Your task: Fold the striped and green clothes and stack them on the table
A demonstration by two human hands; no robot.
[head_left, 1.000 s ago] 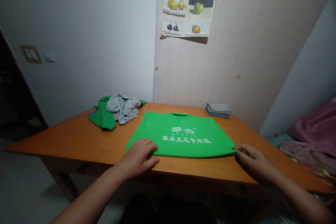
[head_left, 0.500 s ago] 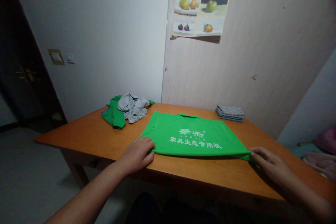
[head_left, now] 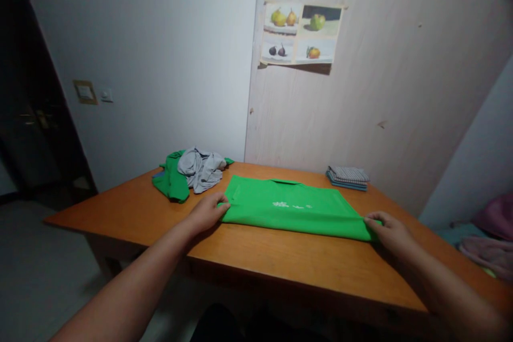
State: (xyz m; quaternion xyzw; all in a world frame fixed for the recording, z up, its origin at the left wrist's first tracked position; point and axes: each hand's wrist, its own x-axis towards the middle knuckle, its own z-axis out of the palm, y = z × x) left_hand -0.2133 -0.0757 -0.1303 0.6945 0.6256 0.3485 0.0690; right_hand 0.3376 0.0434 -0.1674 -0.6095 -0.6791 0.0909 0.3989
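A green T-shirt lies on the wooden table with its collar toward the wall. Its near part is folded up over the front, so only the top of the white lettering shows. My left hand pinches the left end of the folded edge between thumb and fingers. At the right end, my right hand grips the other corner of the fold. Between the two hands the fold runs taut.
Left of the shirt sits a crumpled heap of grey cloth and green cloth. A folded stack of clothes stands at the back right. The table meets the wall behind, where a fruit picture hangs.
Both hands have carried the shirt's near edge away from me, toward the collar. The fold now covers the lower line of lettering and part of the upper one. The view has shifted slightly.
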